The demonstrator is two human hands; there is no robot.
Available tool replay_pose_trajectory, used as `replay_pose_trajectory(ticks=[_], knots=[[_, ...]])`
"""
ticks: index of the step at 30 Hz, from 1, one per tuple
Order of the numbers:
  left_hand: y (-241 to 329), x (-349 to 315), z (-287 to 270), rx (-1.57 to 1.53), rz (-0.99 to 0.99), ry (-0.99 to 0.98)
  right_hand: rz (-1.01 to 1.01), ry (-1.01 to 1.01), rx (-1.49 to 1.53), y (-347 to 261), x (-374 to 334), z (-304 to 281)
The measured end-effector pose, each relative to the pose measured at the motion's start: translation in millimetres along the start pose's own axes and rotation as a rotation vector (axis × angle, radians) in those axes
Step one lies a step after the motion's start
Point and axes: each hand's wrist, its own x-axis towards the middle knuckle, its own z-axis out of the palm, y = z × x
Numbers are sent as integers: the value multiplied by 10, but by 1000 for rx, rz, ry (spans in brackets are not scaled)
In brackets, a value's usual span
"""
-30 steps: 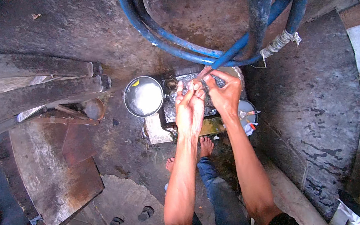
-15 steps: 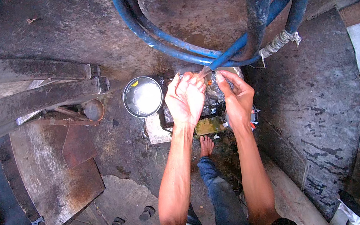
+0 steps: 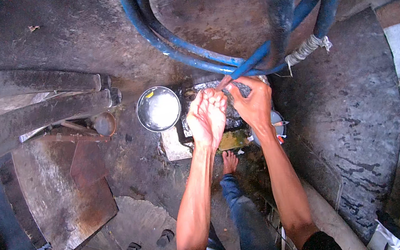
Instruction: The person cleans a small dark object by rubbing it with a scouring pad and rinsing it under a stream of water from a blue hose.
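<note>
A blue hose [image 3: 255, 57] hangs looped in front of me, its lower end above my hands. From that end a thin brownish streak [image 3: 223, 84], which looks like running water, reaches the fingertips of my left hand [image 3: 207, 116]. That hand is turned palm up and cupped, its fingers loosely curled, with nothing visible in the palm. Just right of it, below the hose end, my right hand [image 3: 255, 100] shows its back. Its fingers and thumb bend in toward each other; whatever they pinch is hidden. Both hands are over a wet, dark basin area [image 3: 234, 119].
A round metal bowl [image 3: 158, 109] with a yellow piece inside stands left of my hands. A pale tub [image 3: 277, 126] holding small items is partly behind my right wrist. Thick dark pipes [image 3: 41, 111] and a rusty sheet [image 3: 64, 193] lie left; sandals [image 3: 164, 237] rest on the floor.
My right hand has moved left and turned its back up, closer to the left hand. My left hand has come slightly nearer to me, still palm up.
</note>
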Motion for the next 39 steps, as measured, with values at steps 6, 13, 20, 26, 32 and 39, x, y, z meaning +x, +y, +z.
replay_pose_trajectory(ticks=[6, 13, 20, 26, 32, 39], knots=[[35, -4, 4, 183, 38, 173, -131, -36, 175, -226, -186, 73], [9, -111, -117, 257, 27, 116, -30, -26, 106, -61, 5, 111], [33, -49, -90, 298, -33, 168, -158, -152, 164, -122, -68, 140], [93, -63, -224, 211, -46, 103, -27, -142, 233, -192, -16, -7], [-8, -79, -34, 408, -32, 183, -126, -195, 36, -195, -41, 54], [125, -3, -210, 313, -39, 51, 185, -71, 292, -74, -26, -102]])
